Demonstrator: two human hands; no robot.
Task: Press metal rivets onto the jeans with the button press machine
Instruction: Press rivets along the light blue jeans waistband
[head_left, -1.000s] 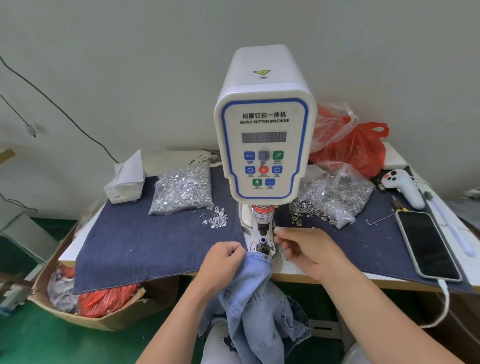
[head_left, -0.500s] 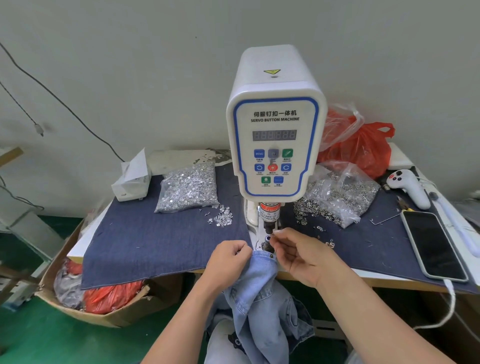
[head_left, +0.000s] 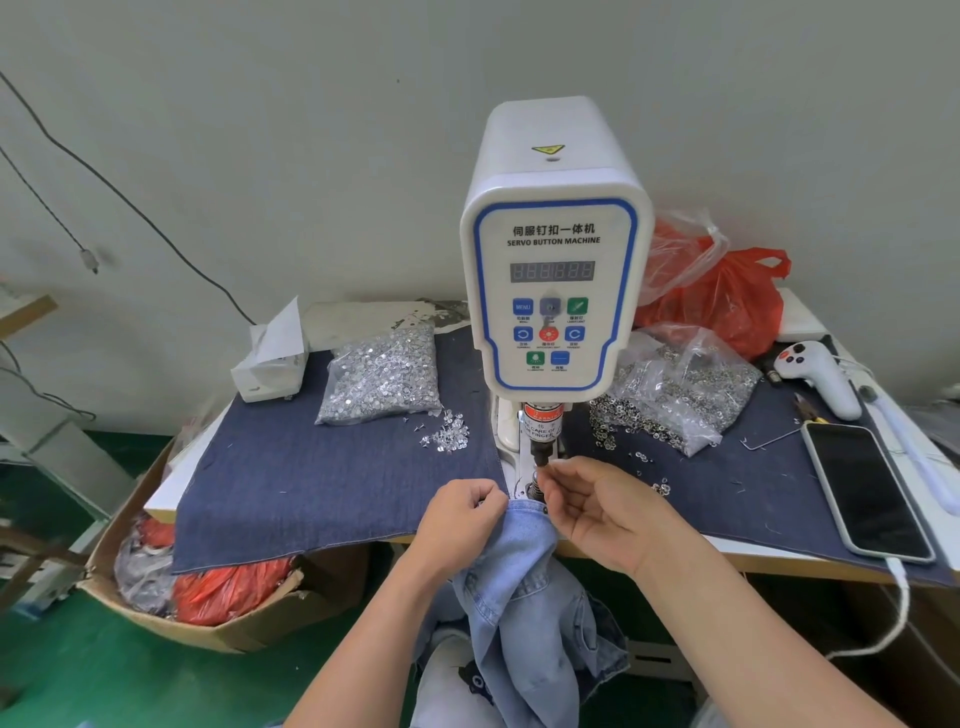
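A white servo button machine (head_left: 553, 291) stands on the table, its black punch (head_left: 540, 454) pointing down over the lower die. Light-blue jeans (head_left: 524, 587) hang off the table's front edge, their top edge lying at the die. My left hand (head_left: 460, 525) grips that edge of the denim just left of the die. My right hand (head_left: 597, 506) is just right of the punch, thumb and forefinger pinched together at the punch tip; what they hold is too small to see.
A bag of silver rivets (head_left: 382, 374) with loose ones (head_left: 447, 436) lies left of the machine, a bag of ring parts (head_left: 680, 395) right. A phone (head_left: 865, 491), a white controller (head_left: 818, 376), a red bag (head_left: 727, 301) and a tissue box (head_left: 270, 364) share the denim-covered table (head_left: 322, 478).
My right hand has drawn in from the right and its fingertips have closed at the punch tip. My left hand keeps its hold on the jeans. The view has shifted a little.
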